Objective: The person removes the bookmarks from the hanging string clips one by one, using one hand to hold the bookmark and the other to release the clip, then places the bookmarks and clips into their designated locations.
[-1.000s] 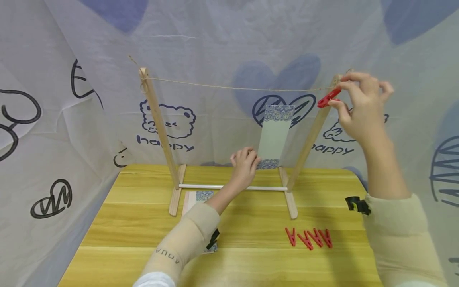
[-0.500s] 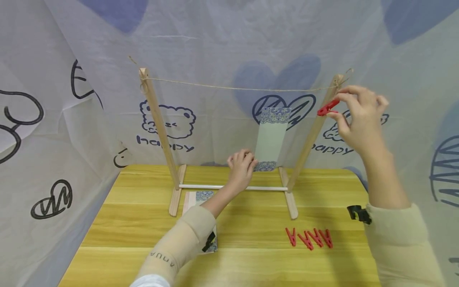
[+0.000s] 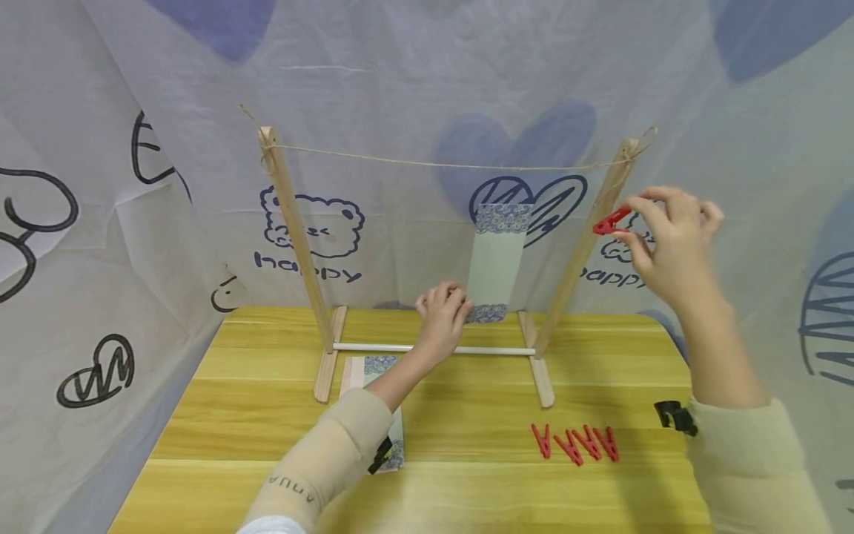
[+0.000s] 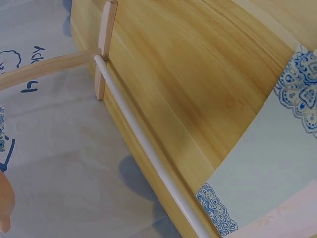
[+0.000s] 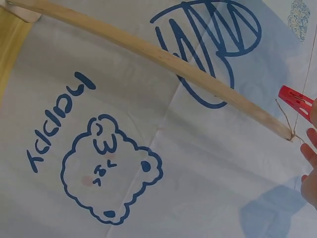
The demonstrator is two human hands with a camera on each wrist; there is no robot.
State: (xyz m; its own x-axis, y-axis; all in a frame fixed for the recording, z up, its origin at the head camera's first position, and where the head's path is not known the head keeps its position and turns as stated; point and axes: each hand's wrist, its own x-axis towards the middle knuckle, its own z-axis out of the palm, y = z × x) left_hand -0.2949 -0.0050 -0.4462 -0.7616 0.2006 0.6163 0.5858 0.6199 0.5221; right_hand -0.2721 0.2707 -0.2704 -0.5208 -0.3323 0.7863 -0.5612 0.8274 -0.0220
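My left hand (image 3: 442, 315) holds a pale green paper strip (image 3: 496, 263) with blue lace-patterned ends by its lower left edge. The strip stands upright, its top below the twine (image 3: 427, 162). Only a bit of that hand (image 4: 6, 201) shows in the left wrist view. Near the right post (image 3: 587, 230) of the wooden rack, my right hand (image 3: 677, 248) pinches a red clothespin (image 3: 610, 222) between thumb and fingers. In the right wrist view the clothespin (image 5: 295, 100) points toward the post's top, where the twine is tied.
Several red clothespins (image 3: 586, 445) lie in a row at the table's front right. More patterned paper strips (image 3: 382, 363), one pinkish, lie under my left forearm. A white rod (image 3: 494, 351) joins the rack's feet, and a printed cloth (image 3: 400, 89) hangs behind.
My right hand has come down from beside the post's top with the clothespin. My left hand has shifted slightly left and down, carrying the paper strip along.
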